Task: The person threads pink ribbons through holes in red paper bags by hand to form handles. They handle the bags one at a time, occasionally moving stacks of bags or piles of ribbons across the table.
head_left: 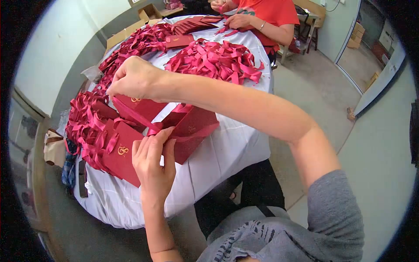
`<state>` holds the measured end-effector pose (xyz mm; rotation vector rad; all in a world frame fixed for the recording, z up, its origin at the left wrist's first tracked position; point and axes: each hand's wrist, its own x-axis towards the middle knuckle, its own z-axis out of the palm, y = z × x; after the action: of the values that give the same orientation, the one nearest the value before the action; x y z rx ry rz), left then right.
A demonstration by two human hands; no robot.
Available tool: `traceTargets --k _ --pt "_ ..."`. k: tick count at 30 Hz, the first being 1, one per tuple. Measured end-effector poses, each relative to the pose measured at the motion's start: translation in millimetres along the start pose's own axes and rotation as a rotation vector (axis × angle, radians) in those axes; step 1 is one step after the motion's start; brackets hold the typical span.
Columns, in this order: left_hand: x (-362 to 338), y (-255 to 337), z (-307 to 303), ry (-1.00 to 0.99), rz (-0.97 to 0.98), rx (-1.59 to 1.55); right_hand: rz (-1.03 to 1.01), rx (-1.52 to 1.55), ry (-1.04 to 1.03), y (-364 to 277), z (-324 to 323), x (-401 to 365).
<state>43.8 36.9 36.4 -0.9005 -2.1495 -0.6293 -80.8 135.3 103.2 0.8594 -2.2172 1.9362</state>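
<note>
My right hand [133, 79] is closed in a fist on the end of a dark pink satin ribbon [139, 117], held out at the upper left with that arm crossing over the table. The ribbon stretches down to my left hand [153, 155], whose thumb and fingers pinch it at a gathered spot by the top of a dark red card bag [194, 131]. Another strip of ribbon lies across this bag's face. Left of my left hand are dark red bags [118, 148] with a gold emblem and ribbons. My right forearm hides part of the work.
The round table [209, 174] has a white cloth. A heap of loose ribbons [216, 61] lies beyond my forearm, with more ribboned bags [89, 126] along the left. A person in a red top [275, 17] handles ribbon across the table. A dark phone-like object [83, 179] lies at the left edge.
</note>
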Motion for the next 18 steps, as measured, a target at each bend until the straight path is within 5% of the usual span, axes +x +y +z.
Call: traceTargets --k 6,9,15,18 --pt "1 2 0 -0.008 0.012 0.015 -0.128 -0.068 -0.016 4 0 2" --pt "0 4 1 0.002 -0.004 0.037 -0.313 -0.447 0.028 10 -12 -1" --pt "-2 9 -1 0.024 -0.059 0.175 -0.368 -0.375 0.201 -23 -50 -93" --pt "-1 11 -2 0.040 -0.064 0.215 -0.279 -0.554 0.117 -6 -47 -149"
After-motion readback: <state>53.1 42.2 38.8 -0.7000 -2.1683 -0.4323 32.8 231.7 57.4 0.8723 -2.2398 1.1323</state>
